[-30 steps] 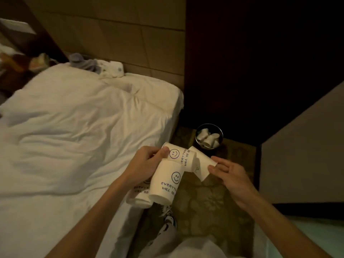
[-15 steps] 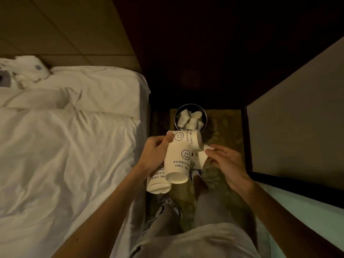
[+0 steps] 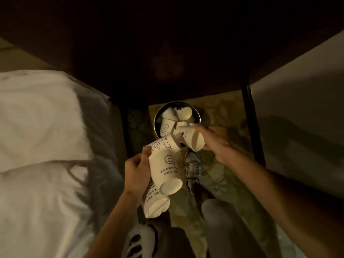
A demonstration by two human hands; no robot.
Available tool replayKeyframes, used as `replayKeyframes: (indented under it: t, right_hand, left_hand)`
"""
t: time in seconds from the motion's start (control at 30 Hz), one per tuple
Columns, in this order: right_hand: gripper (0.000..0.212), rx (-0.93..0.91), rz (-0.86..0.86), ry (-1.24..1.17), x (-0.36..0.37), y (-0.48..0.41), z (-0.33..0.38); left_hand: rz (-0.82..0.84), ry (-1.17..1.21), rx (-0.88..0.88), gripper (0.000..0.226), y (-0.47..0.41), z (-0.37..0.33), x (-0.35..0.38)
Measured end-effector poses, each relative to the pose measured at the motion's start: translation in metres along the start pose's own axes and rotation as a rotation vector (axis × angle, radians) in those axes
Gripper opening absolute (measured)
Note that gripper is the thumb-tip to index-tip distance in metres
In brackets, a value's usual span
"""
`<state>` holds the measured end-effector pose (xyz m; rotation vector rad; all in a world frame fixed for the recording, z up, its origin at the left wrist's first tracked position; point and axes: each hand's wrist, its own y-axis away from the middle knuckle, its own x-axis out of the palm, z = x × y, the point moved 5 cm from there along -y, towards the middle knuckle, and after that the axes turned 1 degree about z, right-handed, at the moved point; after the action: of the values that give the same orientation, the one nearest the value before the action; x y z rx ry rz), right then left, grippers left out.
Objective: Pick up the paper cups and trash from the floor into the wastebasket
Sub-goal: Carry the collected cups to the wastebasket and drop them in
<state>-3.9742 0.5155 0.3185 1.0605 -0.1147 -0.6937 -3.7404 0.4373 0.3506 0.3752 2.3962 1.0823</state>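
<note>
While the left hand clutches three smiley paper cups in curled fingers, the right hand grips one crumpled paper cup over the near rim of the wastebasket, which holds several cups. White bed at left, a sneaker on patterned carpet under the cups. Since half a second ago the right hand has reached forward to the basket.

— What's the left hand got?
— A bunch of smiley-face paper cups, gripped together, just beside the bed.
— And the right hand?
— It holds a single cup at the rim of the round wastebasket. Discarded cups lie inside it, on the patterned carpet.
</note>
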Motion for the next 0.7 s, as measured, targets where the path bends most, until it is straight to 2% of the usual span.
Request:
replayKeyframes:
  t: [0.17,0.33,0.43,0.5,0.57,0.63,0.7]
  right_hand:
    - [0.032,0.070,-0.063,-0.093,0.033,-0.083,-0.022]
    - [0.033,0.092,-0.125,-0.155,0.056,-0.142,-0.034]
    - [0.049,0.130,-0.063,-0.143,0.071,-0.164,-0.044]
    - [0.057,0.059,-0.044,-0.078,0.073,-0.161,-0.045]
    - [0.045,-0.058,-0.062,0.022,0.068,-0.147,-0.045]
    - [0.024,-0.082,0.063,0.074,0.066,-0.128,-0.049]
    - [0.021,-0.015,0.288,0.069,0.069,-0.109,-0.058]
  left_hand:
    - [0.035,-0.108,-0.026,0.051,-0.064,0.032,0.012]
    - [0.104,-0.254,0.065,0.048,-0.125,0.028,0.036]
    - [0.138,-0.329,0.070,0.045,-0.157,0.032,0.046]
    - [0.159,-0.374,0.079,0.045,-0.172,0.035,0.049]
    - [0.192,-0.432,0.128,0.047,-0.179,0.033,0.052]
    - [0.251,-0.474,0.189,0.050,-0.180,0.031,0.059]
    - [0.313,-0.491,0.239,0.051,-0.179,0.027,0.068]
